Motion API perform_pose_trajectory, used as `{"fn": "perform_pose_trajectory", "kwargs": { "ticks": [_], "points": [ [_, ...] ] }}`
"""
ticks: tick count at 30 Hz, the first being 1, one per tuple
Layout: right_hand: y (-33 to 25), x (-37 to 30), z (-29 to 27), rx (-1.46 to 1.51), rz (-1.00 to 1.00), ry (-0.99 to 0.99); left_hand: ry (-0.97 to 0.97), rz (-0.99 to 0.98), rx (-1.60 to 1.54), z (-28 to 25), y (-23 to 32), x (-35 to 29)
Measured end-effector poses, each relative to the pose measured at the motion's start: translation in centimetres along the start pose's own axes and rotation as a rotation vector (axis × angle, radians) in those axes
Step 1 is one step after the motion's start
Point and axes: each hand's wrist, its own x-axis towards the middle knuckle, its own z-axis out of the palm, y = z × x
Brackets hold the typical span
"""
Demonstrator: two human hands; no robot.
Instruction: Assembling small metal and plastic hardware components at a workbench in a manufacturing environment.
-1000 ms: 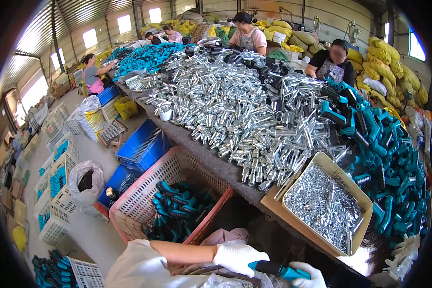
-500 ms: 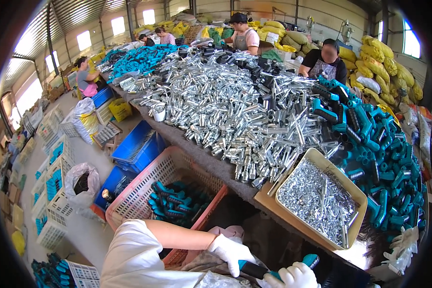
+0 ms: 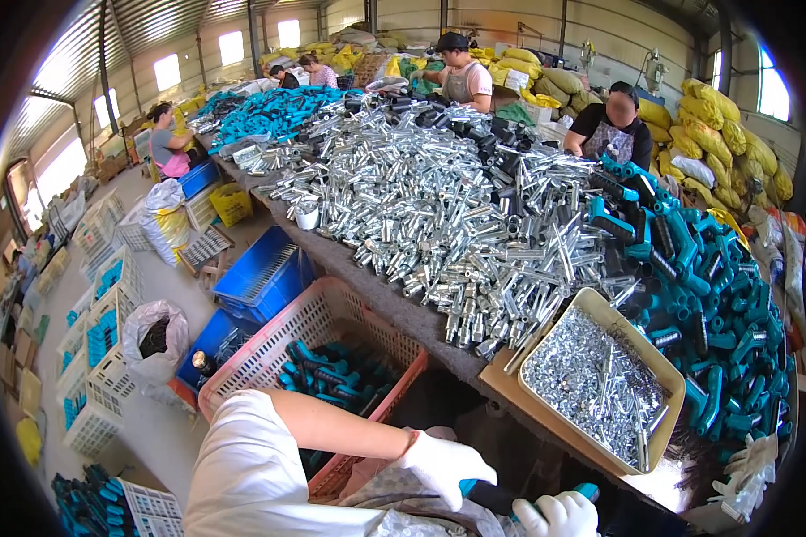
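In a white glove, my left hand (image 3: pixel 448 467) is closed round the left part of a teal-and-black tool handle (image 3: pixel 491 497), low in front of my lap. My right hand (image 3: pixel 560 515), gloved too, grips the same handle at its right part, where a teal end sticks out above the fingers. The fingers cover much of it, and its exact form cannot be made out. Just left of my left forearm stands a pink plastic basket (image 3: pixel 278 336) holding similar teal-and-black handles (image 3: pixel 336 371). A cream tray (image 3: pixel 672 385) of small metal parts sits on the table ahead of my right hand.
Shiny metal sockets and rods (image 3: pixel 439 206) pile across the table, with teal handles (image 3: pixel 712 295) heaped at the right. Blue bins (image 3: pixel 260 282) stand left of the table. White gloves (image 3: pixel 748 479) lie at the right edge. Several people work around the table, one (image 3: pixel 613 125) opposite.
Both hands still hold the handle. My left hand has moved slightly right and turned a little, and the handle's teal right end shows less. The whole view has shifted slightly.
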Motion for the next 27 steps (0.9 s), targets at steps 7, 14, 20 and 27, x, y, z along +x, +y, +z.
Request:
{"fn": "perform_pose_trajectory", "kwargs": {
  "ticks": [7, 14, 20, 27],
  "points": [
    [-0.5, -0.2, 0.0, 0.062, 0.047, -0.074, -0.014, 0.136, -0.070, 0.9, -1.7, 0.6],
    [-0.1, -1.9, 1.8, 1.564, 1.135, 0.065, 0.269, 0.101, 0.797, -1.1, 2.9, 0.0],
    [-1.6, 0.4, 1.1, 1.105, 0.875, 0.741, 0.219, -0.345, 0.432, -1.3, 0.5, -0.1],
    [-2.3, 0.0, 4.9, 1.138, 1.042, 1.050, 0.680, -0.036, 0.183, 2.5, -1.9, -0.9]
  ]
}}
